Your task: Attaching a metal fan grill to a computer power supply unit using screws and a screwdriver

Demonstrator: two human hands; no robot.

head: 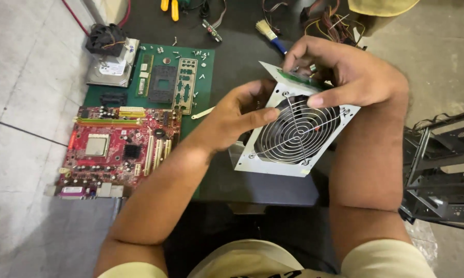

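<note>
A silver metal power supply cover (273, 162) with a round wire fan grille (298, 133) is held tilted in front of me, above a dark mat (242, 62). My left hand (239, 114) grips its left edge, thumb on the grille rim. My right hand (345, 69) grips its top edge, fingers curled over the far side, thumb on the grille. A green circuit board edge (300, 79) shows behind the cover's top.
A red motherboard (119, 149) lies at left on a green mat (203, 92). Behind it are a metal port shield (184, 85), a hard drive (111, 69) with a black cooler fan (105, 38), loose screws, a brush (270, 35) and wires. A black metal case frame (443, 170) stands at right.
</note>
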